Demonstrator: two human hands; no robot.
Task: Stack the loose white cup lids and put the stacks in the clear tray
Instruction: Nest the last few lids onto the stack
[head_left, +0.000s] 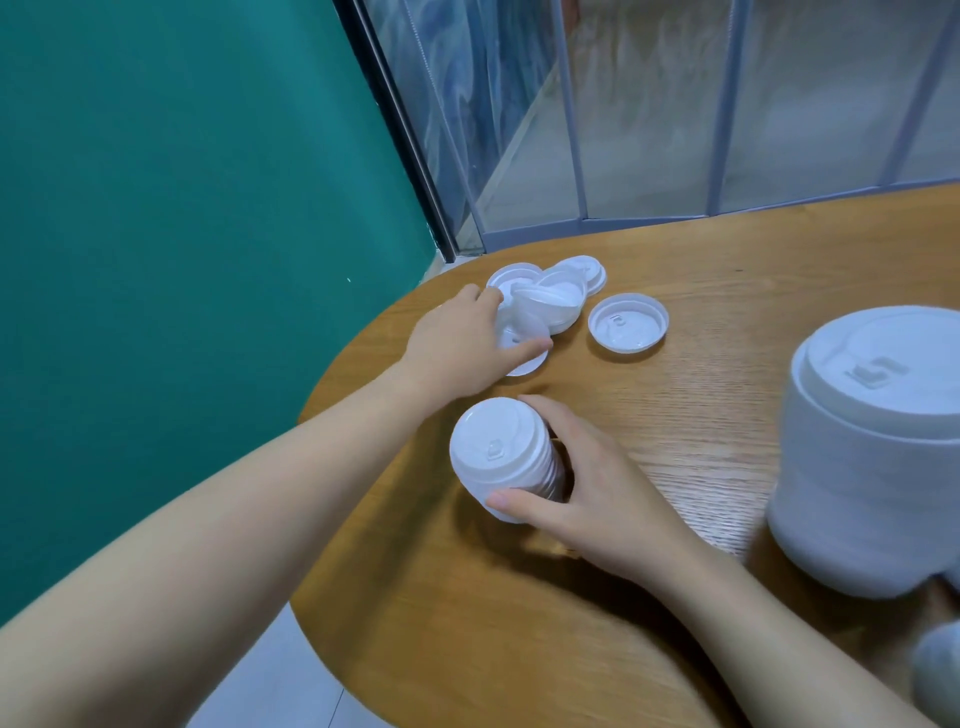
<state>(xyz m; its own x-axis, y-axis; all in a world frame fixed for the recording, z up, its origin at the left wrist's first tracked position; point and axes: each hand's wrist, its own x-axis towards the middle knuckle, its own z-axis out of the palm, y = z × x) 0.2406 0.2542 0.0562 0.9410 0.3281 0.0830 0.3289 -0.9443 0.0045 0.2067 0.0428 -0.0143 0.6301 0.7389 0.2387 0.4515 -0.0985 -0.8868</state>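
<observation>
My right hand (592, 488) grips a short stack of white cup lids (501, 454) standing on the wooden table (701, 426), thumb in front and fingers behind it. Farther back my left hand (462, 343) reaches into a small heap of loose white lids (550, 299), with thumb and fingers around one lid (511, 345) at the heap's near edge. A single lid (627, 322) lies upside down, apart to the right of the heap. The clear tray is not in view.
A tall stack of white lids (867, 457) stands at the right, close to the camera. The table's rounded edge runs just left of the heap, beside a teal wall (182, 208). A ribbed clear screen (649, 104) rises behind the table.
</observation>
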